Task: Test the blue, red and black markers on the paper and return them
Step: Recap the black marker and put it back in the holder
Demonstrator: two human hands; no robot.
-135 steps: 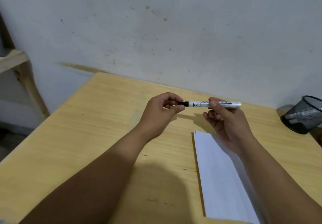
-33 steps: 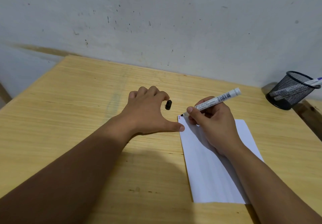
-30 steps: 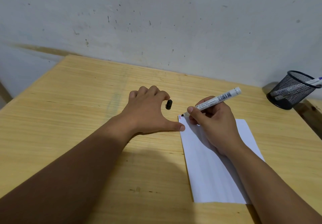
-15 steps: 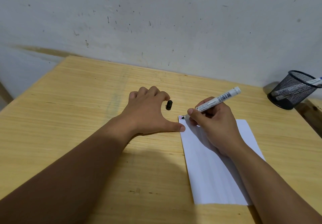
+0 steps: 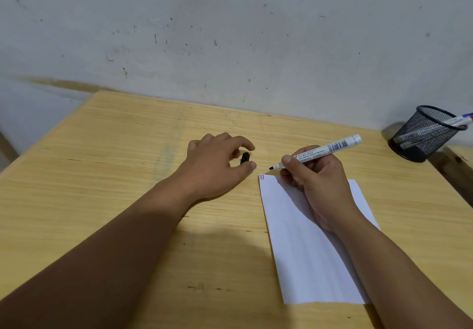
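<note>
My right hand [image 5: 317,182] grips the uncapped black marker [image 5: 325,149], a white barrel with a barcode. Its black tip hangs just above and beyond the far left corner of the white paper [image 5: 307,246]. That corner carries short blue, red and dark test strokes [image 5: 261,176]. My left hand [image 5: 215,167] hovers over the table to the left of the paper, with the marker's black cap [image 5: 245,158] pinched between the fingers and thumb. In the black mesh pen cup [image 5: 425,134] at the far right stand other markers [image 5: 458,120], one with a blue end.
The wooden table [image 5: 115,175] ends at a grey wall behind and drops off at its left edge. A lower wooden ledge [image 5: 458,165] adjoins the table at the right, beside the pen cup.
The marker tip has lifted off the paper's corner and moved slightly away. My left thumb has come off the paper's edge and closed toward the cap.
</note>
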